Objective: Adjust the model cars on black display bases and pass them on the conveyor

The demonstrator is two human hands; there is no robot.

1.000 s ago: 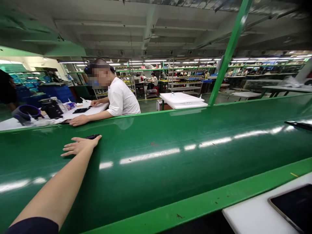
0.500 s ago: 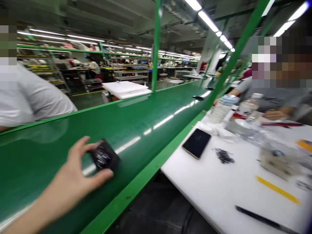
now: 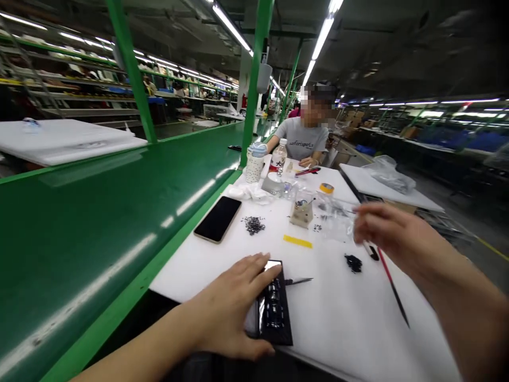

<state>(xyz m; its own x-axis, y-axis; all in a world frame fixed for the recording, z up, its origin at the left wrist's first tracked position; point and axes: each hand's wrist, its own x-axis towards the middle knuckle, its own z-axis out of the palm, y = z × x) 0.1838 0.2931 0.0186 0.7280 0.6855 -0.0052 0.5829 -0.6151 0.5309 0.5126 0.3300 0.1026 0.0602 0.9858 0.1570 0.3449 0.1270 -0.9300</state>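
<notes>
My left hand [image 3: 228, 307] lies over a flat black rectangular piece [image 3: 283, 323] near the table's front edge. Its fingers rest by the far end and its thumb by the near end, gripping the piece lengthwise. Shiny, lens-like shapes show on the top face. A thin dark pointed tool [image 3: 299, 280] lies beside it on the right. My right hand [image 3: 384, 228] hovers over the right side of the table, smeared by motion with fingers bent; whether it holds anything is unclear. Below it are a dark-tipped tool [image 3: 373, 251] and a red and black stick [image 3: 393, 289].
A phone [image 3: 218, 219], two heaps of tiny black parts [image 3: 253, 225] [image 3: 353, 263], a yellow strip [image 3: 297, 241] and a small beige block [image 3: 301, 214] lie on the white table. The green conveyor [image 3: 99, 212] runs left. A co-worker [image 3: 304, 135] sits at the far end.
The view has turned right. My left hand has moved from above the conveyor to the table, where it holds a black piece. My right hand has come into view.
</notes>
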